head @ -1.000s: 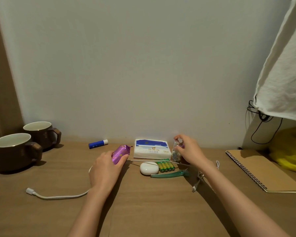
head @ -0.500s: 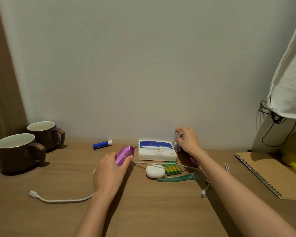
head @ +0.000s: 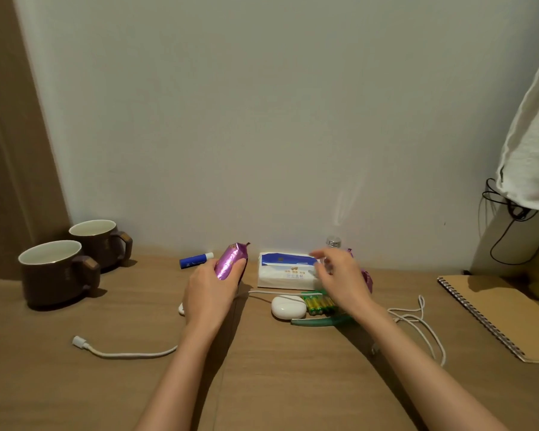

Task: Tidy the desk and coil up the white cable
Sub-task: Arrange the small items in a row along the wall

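Has released the small bottle (head: 333,242) upright at the wall beside the tissue pack (head: 285,270), holds the right grip (head: 343,281) slack and empty, has advanced the purple packet (head: 231,261) rearward in the curled left grip (head: 210,293), leaves the white cable (head: 128,355) uncoiled on the tabletop (head: 293,384), coiling pending.

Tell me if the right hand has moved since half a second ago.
Yes. The right hand has let go of the small bottle and shifted left, its fingers now overlapping the tissue pack.
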A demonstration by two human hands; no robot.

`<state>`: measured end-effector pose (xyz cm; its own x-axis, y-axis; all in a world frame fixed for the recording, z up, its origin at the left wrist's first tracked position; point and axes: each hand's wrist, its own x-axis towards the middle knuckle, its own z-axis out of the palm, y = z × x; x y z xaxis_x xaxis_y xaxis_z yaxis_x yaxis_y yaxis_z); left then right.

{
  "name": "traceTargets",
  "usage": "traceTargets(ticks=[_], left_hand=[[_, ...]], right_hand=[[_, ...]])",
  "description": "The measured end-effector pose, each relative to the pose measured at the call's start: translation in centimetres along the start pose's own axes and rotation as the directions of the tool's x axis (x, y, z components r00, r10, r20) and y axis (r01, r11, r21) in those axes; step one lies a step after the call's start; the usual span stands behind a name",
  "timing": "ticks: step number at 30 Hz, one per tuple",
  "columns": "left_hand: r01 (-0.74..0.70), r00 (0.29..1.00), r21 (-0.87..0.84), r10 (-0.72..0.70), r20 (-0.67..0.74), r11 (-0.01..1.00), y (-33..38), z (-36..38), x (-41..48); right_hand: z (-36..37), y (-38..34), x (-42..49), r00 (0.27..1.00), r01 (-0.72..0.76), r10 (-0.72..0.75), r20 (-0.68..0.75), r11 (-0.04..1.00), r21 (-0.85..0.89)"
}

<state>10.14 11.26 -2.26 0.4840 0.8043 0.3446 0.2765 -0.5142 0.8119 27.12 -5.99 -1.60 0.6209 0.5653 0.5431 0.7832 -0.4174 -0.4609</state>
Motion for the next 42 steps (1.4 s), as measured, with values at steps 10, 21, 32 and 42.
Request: traceTargets(ticks=[10,21,32,42], left_hand=[[-0.027,0.999,0.358,0.033,-0.012,0.933,-1.1,4.6,3.5],[0.023,0.991,0.348,-0.066,0.112,0.937,-0.7,6.0,5.0],[0.156,0.76,-0.109,-0.049,0.648,0.982,-1.4,1.2,6.3],[-0.031,0.826,-0.027,0.041,0.562,0.999,-0.7,2.7,5.4]], right_hand=[[2.8,0.3,-1.7,0.988,0.067,-0.066,0.138,0.998,0.0],[3.3,0.8,-1.6,0.993,0.033,-0.034,0.115,0.999,0.016],[2.9,0.6,-1.9,0.989,0.02,-0.023,0.149,1.0,0.021],[2.9,0.5,-1.8,0.991,0.037,-0.039,0.124,0.999,0.016]])
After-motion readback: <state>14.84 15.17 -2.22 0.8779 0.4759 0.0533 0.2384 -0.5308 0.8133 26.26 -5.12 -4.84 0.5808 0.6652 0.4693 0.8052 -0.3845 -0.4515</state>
